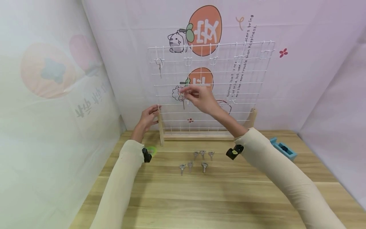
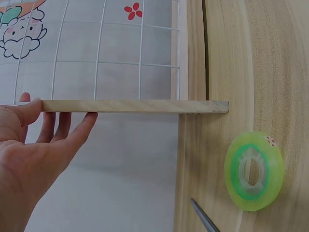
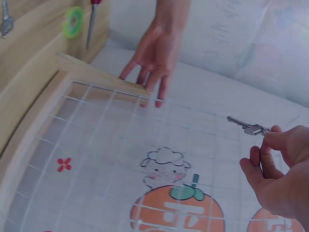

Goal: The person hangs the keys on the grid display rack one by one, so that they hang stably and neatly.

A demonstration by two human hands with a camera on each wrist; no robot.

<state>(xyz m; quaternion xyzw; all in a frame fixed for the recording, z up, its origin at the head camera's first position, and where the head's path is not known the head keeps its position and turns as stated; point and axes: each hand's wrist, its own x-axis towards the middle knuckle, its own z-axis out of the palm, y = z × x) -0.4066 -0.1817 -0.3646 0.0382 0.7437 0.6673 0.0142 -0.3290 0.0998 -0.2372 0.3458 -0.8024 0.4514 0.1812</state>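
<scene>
My right hand [image 1: 201, 98] pinches a silver key [image 3: 253, 129] between thumb and fingertips, in front of the white wire grid. The key's shaft points down in the head view. At the rack's left side, my left hand [image 1: 148, 117] holds the top of the wooden side post [image 2: 140, 106], with thumb on one face and fingers on the other. Another key [image 1: 160, 68] hangs by its ring from the upper left hook of the grid. Several more white hooks [image 1: 213, 60] run along the upper rows.
Several loose keys [image 1: 204, 166] lie on the wooden table in front of the rack base [image 1: 197, 137]. A green tape roll [image 2: 233, 188] and a slim red-handled metal tool [image 3: 91, 28] lie by the left post. A teal holder [image 1: 289, 153] stands at right.
</scene>
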